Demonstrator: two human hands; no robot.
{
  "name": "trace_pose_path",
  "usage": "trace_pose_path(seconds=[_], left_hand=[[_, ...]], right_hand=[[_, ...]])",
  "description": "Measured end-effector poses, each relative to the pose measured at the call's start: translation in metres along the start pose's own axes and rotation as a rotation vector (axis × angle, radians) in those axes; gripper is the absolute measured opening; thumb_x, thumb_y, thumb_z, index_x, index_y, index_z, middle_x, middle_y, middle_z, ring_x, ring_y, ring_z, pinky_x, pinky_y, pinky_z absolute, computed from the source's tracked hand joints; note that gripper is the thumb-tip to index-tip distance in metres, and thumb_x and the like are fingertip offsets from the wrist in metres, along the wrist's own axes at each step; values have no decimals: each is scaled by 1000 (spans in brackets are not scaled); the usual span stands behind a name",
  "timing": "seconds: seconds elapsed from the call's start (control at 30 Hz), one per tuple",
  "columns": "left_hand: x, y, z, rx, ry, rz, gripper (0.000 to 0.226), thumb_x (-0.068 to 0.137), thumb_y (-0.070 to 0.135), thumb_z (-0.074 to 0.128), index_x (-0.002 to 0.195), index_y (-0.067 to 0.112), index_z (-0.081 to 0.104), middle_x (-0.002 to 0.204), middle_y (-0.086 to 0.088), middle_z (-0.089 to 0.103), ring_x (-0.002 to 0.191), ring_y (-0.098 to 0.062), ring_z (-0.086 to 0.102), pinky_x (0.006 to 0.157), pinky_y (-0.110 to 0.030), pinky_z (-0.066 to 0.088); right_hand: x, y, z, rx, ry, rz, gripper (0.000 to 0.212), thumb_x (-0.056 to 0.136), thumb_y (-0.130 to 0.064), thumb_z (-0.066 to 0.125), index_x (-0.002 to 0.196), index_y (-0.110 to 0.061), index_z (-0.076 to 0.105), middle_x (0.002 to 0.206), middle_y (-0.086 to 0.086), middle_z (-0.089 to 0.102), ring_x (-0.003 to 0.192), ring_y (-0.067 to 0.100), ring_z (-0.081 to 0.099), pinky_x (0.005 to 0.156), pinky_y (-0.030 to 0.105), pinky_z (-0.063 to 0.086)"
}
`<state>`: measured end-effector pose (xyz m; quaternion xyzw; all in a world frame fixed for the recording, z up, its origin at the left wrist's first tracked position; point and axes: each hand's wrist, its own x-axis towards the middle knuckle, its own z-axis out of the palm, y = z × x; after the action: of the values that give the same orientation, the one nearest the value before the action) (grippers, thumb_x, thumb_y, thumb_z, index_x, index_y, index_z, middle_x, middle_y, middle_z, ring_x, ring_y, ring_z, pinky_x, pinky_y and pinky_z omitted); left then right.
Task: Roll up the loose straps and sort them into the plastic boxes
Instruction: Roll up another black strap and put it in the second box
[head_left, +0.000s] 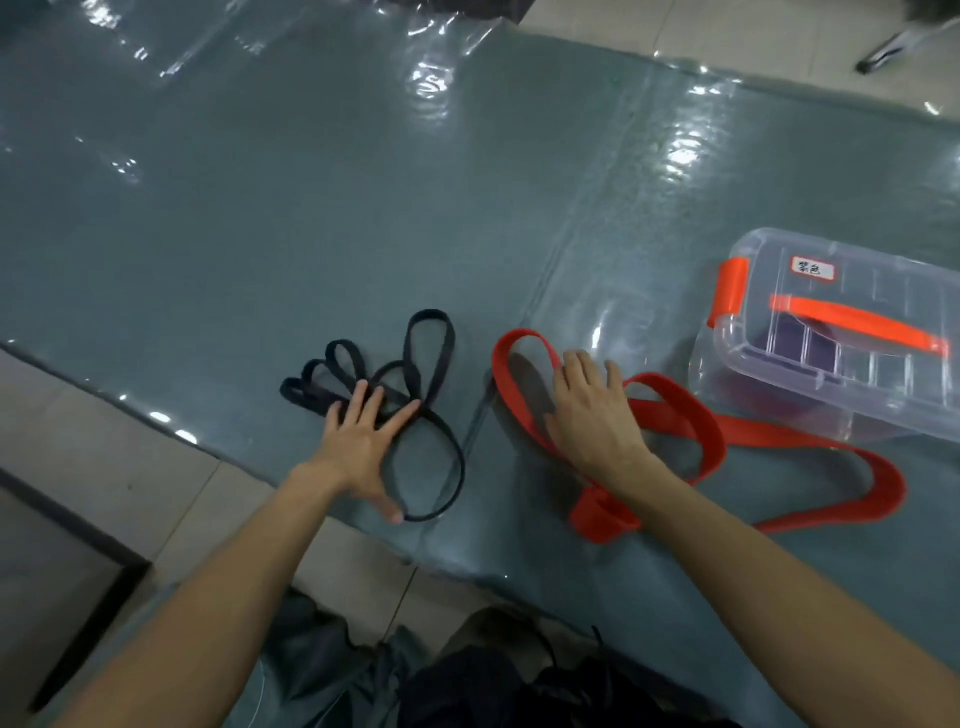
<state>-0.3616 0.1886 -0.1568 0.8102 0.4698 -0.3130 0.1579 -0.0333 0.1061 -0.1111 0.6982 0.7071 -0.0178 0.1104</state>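
Left hand (363, 441): pressed flat, fingers spread, on looped black strap (431, 315).
Right hand (592, 415): flat, fingers straight, on red strap (670, 387).
Plastic box (779, 405): lidded, beside red strap.

We see through one wide head-worn camera, looking forward and down, close above the left hand (358, 441), the right hand (592, 421) and the mat (260, 234).

A clear plastic sheet (431, 83) is lying over a grey-green mat (260, 234) and catching glare. The mat is resting on beige floor tiles (104, 447).
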Motion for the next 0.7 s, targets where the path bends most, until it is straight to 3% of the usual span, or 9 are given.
trace_pose_path(seconds=[0.07,0.13,0.2,0.27,0.33,0.47,0.57,0.7], left_hand=[[-6,10,14,90,44,12,181,36,84,90,167,38,-27,174,-17,14,162,-43,7,126,-64,18],[-10,15,22,134,125,37,175,43,75,94,171,28,-16,157,-11,34,147,-36,35,117,-54,32],[-14,14,26,72,200,71,149,58,66,92,173,20,8,149,-4,44,139,-28,47,113,-45,37],[-22,12,27,-86,285,71,103,81,50,81,166,20,32,148,-1,56,136,-25,57,108,-39,39],[-34,9,25,-192,351,31,70,94,36,69,158,21,46,147,-4,65,132,-25,63,105,-39,43],[-50,-5,16,-350,513,-64,55,98,17,63,152,19,56,138,-8,68,126,-32,66,100,-47,55],[-56,-6,-12,-644,695,-177,45,102,10,61,147,13,61,138,-12,68,124,-34,66,103,-48,55],[-54,16,-67,-910,934,-279,36,106,13,62,142,10,65,132,-12,71,123,-33,65,109,-45,51]], right_hand=[[0,-24,-2,51,18,-87,81,100,-43,57,162,2,31,169,24,28,156,41,28,126,64,23],[4,-48,-4,128,39,-220,95,96,-53,63,166,-2,26,173,23,22,162,38,20,127,65,22],[15,-70,-4,135,37,-353,104,90,-62,67,167,-7,24,175,21,19,164,37,15,126,68,18],[31,-89,-3,83,-3,-455,105,90,-69,63,168,-10,24,176,19,16,165,35,11,126,70,13],[45,-101,1,68,-77,-501,96,96,-71,53,167,-12,27,179,12,11,165,32,11,127,70,11],[54,-90,18,103,-76,-478,72,102,-56,52,160,-16,42,180,-1,-10,157,33,30,123,62,28],[42,-59,33,181,-70,-392,63,103,-38,53,163,-29,38,179,10,-16,147,37,44,115,53,39],[27,-31,35,274,-135,-330,70,102,-24,57,166,-35,30,178,18,-11,130,42,58,107,46,49]])
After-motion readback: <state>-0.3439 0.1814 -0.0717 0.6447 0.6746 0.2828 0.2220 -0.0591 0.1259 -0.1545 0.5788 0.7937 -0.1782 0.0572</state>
